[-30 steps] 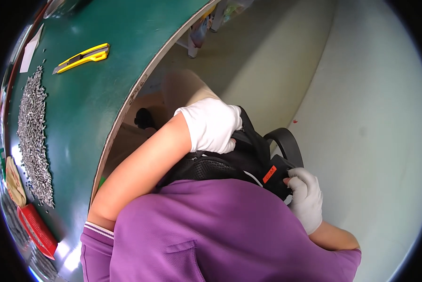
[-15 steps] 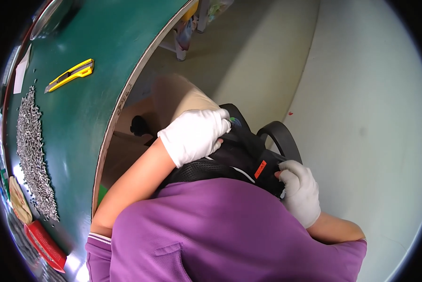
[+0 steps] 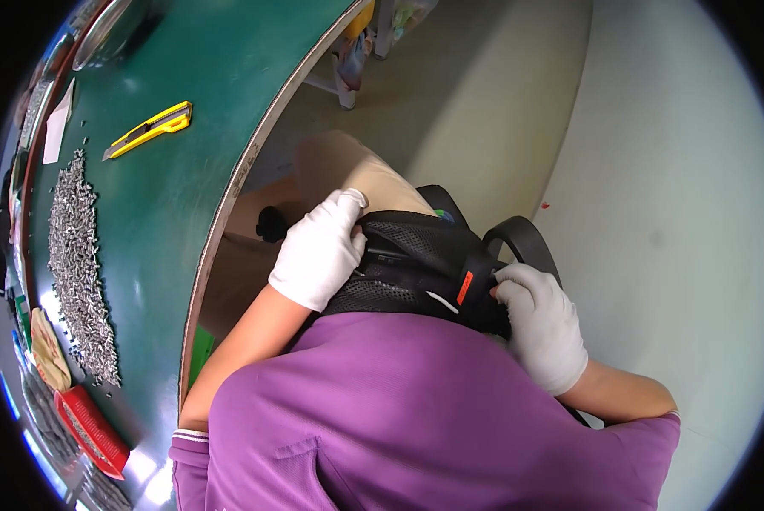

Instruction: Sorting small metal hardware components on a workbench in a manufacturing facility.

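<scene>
A black mesh bag (image 3: 407, 243) with an orange tag (image 3: 465, 288) lies across my lap, over beige trousers (image 3: 382, 180). My left hand (image 3: 318, 255), in a white glove, is closed on the bag's left edge, with its fingertips partly hidden. A gap in the mesh beside it shows a dark object inside that I cannot make out. At the bag's right end my gloved right hand (image 3: 542, 328) pinches the black fabric between thumb and fingers. A wide black loop (image 3: 531, 238) stands up just beyond that hand.
On the green table (image 3: 165, 213) to my left lie a yellow utility knife (image 3: 150, 129) and a long heap of small metal pins (image 3: 80, 272). A red box (image 3: 92, 430) and a beige pouch (image 3: 50, 349) rest near its far left side. The table edge runs close to my left arm.
My left hand has moved left and slightly down along the bag, and the mesh now lies spread wider between my hands. My right hand keeps its hold, shifting only slightly.
</scene>
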Available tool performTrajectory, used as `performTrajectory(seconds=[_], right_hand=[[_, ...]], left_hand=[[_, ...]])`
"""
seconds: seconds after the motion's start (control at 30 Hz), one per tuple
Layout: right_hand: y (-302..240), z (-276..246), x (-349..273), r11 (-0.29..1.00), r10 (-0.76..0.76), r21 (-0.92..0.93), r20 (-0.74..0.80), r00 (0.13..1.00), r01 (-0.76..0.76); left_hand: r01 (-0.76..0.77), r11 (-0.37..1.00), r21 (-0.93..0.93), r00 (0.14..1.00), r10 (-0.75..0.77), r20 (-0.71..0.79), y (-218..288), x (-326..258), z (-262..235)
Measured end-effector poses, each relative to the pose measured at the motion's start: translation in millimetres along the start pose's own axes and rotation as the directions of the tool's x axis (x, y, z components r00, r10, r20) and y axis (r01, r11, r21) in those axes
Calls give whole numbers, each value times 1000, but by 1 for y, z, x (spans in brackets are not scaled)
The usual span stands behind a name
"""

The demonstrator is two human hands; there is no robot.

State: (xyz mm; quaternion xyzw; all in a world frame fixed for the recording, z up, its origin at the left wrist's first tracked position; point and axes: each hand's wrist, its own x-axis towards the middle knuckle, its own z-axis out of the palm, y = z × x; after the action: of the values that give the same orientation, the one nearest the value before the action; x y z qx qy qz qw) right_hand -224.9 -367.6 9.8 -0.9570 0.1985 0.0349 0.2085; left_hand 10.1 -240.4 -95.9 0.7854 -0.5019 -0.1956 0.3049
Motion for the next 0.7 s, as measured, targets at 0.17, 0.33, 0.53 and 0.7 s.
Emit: performTrajectory(seconds=[0.17, 0.33, 0.53, 0.7], right_hand=[[-2, 0, 3, 1000, -4, -9, -10, 1000, 4], [-2, 2, 0, 1000, -4, -22, 6, 1000, 4], [-7, 4, -3, 999, -3, -39, 7, 1000, 3], [-8, 3, -9, 995, -59, -84, -65, 996, 54]], left_hand=[[-178, 951, 251, 983, 185, -5, 8, 14, -14], [-137, 974, 182, 931, 190, -312, 22, 31, -43], [-44, 981, 189, 978, 3, 211, 16, 8, -22], [-225, 945, 239, 967, 247, -66, 28, 23, -21]])
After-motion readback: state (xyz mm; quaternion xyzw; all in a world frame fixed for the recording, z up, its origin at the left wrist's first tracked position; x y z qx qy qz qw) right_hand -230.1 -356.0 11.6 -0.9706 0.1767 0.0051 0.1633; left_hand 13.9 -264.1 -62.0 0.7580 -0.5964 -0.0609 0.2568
